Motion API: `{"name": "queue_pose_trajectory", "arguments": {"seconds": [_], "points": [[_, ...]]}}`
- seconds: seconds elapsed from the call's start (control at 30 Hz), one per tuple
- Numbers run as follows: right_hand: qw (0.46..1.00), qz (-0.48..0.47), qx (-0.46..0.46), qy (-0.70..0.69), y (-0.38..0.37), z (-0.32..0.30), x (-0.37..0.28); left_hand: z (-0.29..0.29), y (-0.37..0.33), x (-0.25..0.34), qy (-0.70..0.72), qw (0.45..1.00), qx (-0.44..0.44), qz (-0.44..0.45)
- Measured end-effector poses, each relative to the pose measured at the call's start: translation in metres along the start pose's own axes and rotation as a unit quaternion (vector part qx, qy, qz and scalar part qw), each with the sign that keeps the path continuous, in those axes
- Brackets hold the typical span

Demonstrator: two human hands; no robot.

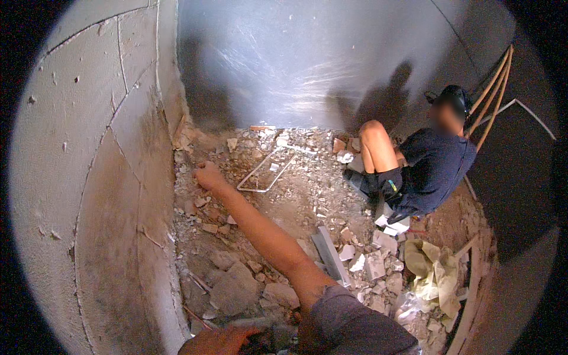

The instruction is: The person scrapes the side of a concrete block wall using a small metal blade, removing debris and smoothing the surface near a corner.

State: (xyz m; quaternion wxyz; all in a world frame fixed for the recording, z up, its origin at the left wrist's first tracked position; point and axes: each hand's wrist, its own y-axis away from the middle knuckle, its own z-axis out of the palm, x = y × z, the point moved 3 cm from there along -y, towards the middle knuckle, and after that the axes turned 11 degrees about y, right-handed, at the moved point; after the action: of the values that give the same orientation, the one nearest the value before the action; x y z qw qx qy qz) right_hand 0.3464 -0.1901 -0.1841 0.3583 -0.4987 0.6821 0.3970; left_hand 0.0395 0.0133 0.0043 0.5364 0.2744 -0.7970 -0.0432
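Observation:
My right arm stretches across the rubble toward the left wall. At its end my right hand (208, 176) is closed, with fingers curled, just above broken debris beside the wall. What it holds, if anything, is too small to make out. To the right of this hand a bent white metal frame (255, 190) lies on the rubble. Grey stone chunks (235, 290) lie under and left of my forearm. A dim patch of bare skin shows at the lower edge; I cannot tell which part of me it is. My left hand is not seen.
Another person (435, 154) sits on the right, knees bent. A grey panel (266, 65) closes the far side; the cracked wall (118, 195) borders the left. Nearer right lie a grey bar (329, 254), broken blocks (378, 266) and a yellowish sack (436, 275). Long poles (494, 89) lean behind the person.

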Motion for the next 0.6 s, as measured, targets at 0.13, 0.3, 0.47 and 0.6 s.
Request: {"name": "queue_pose_trajectory", "arguments": {"seconds": [0.13, 0.3, 0.47, 0.6], "points": [[0.991, -0.045, 0.111, 0.055, -0.031, -0.019, 0.029, -0.001, -0.010, -0.012, 0.024, 0.999, 0.000, 0.036], [0.979, -0.079, 0.181, -0.057, -0.062, -0.023, -0.004, -0.001, -0.028, -0.029, 0.058, 0.988, -0.119, -0.077], [0.953, -0.035, 0.265, -0.141, -0.059, -0.063, -0.047, -0.012, -0.054, -0.021, -0.008, 0.999, -0.033, -0.038], [0.909, -0.124, 0.345, -0.197, -0.058, -0.073, -0.095, -0.018, -0.045, -0.018, 0.017, 0.993, -0.060, -0.101]]}}
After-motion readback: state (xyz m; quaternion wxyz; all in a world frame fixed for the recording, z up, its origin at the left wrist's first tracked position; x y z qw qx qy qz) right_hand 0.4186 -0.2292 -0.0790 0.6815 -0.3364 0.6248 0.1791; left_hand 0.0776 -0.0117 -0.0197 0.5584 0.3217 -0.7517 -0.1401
